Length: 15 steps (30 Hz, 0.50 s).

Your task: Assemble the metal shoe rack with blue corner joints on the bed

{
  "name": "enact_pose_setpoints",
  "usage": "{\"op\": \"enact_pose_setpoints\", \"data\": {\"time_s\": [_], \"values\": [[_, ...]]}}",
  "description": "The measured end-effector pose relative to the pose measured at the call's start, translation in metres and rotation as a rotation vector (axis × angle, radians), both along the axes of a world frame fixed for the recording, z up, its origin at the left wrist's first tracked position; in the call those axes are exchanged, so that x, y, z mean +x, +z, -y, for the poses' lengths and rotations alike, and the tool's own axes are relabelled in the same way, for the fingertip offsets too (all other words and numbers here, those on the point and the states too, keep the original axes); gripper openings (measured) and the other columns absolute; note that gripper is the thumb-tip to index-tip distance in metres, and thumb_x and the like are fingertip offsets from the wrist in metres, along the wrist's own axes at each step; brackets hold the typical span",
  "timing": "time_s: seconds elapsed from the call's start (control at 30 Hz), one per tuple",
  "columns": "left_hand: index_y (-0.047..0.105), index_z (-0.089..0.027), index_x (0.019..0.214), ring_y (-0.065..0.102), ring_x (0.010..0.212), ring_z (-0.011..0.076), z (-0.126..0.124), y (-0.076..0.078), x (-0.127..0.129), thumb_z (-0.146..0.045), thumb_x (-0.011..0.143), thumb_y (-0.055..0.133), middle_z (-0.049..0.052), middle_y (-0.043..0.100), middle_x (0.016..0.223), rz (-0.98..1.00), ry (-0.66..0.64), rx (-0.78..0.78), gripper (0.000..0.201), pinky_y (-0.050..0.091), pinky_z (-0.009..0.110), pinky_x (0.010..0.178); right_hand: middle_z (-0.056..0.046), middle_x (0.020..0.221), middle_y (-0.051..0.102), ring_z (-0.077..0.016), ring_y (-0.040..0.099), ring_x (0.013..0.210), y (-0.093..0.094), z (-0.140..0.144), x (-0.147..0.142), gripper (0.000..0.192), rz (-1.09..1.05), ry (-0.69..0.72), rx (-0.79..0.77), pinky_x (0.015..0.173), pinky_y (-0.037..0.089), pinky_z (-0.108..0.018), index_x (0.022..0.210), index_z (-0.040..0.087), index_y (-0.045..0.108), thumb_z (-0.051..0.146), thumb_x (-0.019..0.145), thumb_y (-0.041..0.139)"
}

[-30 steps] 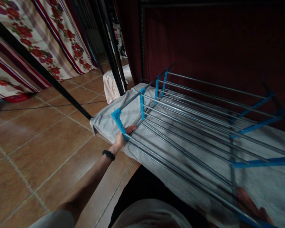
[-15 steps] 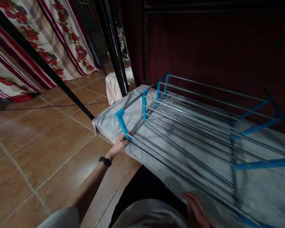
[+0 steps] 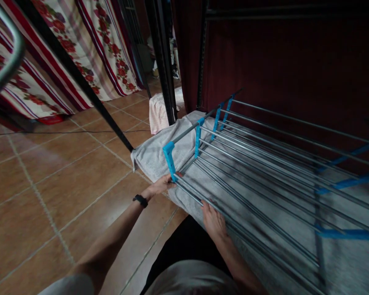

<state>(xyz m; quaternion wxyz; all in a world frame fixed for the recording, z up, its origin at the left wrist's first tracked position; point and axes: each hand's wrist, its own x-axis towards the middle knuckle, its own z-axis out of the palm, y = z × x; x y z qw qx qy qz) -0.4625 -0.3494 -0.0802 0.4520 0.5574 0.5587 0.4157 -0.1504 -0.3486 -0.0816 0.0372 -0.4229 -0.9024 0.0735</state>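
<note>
A metal clothes-drying rack (image 3: 198,139) with blue plastic brackets lies on a grey cloth (image 3: 153,157). My left hand (image 3: 162,184) closes round the foot of its near-left blue corner bracket (image 3: 169,162), the fingertips partly hidden behind it. Farther along the near edge, my right hand (image 3: 213,219) has its fingers curled over the front rods (image 3: 189,190), with the thumb side toward me. The far-right end of the rack is blurred.
A black metal post (image 3: 80,78) slants down to the cloth's left corner. Behind the rack hangs a dark red curtain (image 3: 279,73). Tiled floor (image 3: 89,188) lies to the left, crossed by a thin cable (image 3: 117,132). A bent grey tube (image 3: 17,49) shows at upper left.
My right hand has come up from the bottom edge and taken hold of the front rods. My left hand stays at the corner bracket. The view has shifted slightly left.
</note>
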Motion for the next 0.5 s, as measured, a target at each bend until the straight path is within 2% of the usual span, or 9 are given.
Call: {"op": "enact_pose_setpoints", "data": {"time_s": [0.1, 0.27, 0.37, 0.5], "values": [[0.074, -0.022, 0.109, 0.061, 0.118, 0.0291, 0.000, -0.002, 0.004, -0.041, 0.075, 0.079, 0.010, 0.069, 0.124, -0.015, 0.066, 0.019, 0.038, 0.042, 0.044, 0.110, -0.015, 0.136, 0.064, -0.0247, 0.064, 0.123, 0.001, -0.001, 0.004, 0.040, -0.033, -0.006, -0.037, 0.100, 0.053, -0.033, 0.130, 0.017, 0.065, 0.018, 0.102, 0.036], [0.077, -0.022, 0.102, 0.063, 0.116, 0.0316, -0.001, -0.001, 0.010, -0.048, 0.070, 0.083, 0.011, 0.072, 0.117, -0.007, 0.137, 0.036, 0.041, 0.042, 0.047, 0.112, -0.015, 0.136, 0.063, -0.0243, 0.066, 0.121, 0.005, -0.002, 0.004, 0.041, -0.046, -0.016, -0.069, 0.098, 0.055, -0.034, 0.131, 0.018, 0.064, 0.021, 0.104, 0.034], [0.077, -0.022, 0.100, 0.064, 0.114, 0.0322, -0.001, 0.001, 0.013, -0.052, 0.071, 0.083, 0.011, 0.074, 0.113, -0.008, 0.151, 0.052, 0.043, 0.044, 0.048, 0.111, -0.014, 0.137, 0.063, -0.0229, 0.067, 0.118, 0.005, -0.002, 0.005, 0.041, -0.046, -0.026, -0.071, 0.096, 0.055, -0.032, 0.132, 0.019, 0.064, 0.022, 0.104, 0.033], [0.076, -0.021, 0.103, 0.064, 0.115, 0.0320, 0.000, 0.002, 0.015, -0.054, 0.074, 0.078, 0.011, 0.072, 0.118, -0.024, 0.141, 0.046, 0.043, 0.045, 0.047, 0.109, -0.014, 0.136, 0.064, -0.0219, 0.068, 0.117, 0.006, -0.002, 0.006, 0.041, -0.057, -0.027, -0.095, 0.096, 0.055, -0.031, 0.132, 0.019, 0.064, 0.022, 0.104, 0.034]]}}
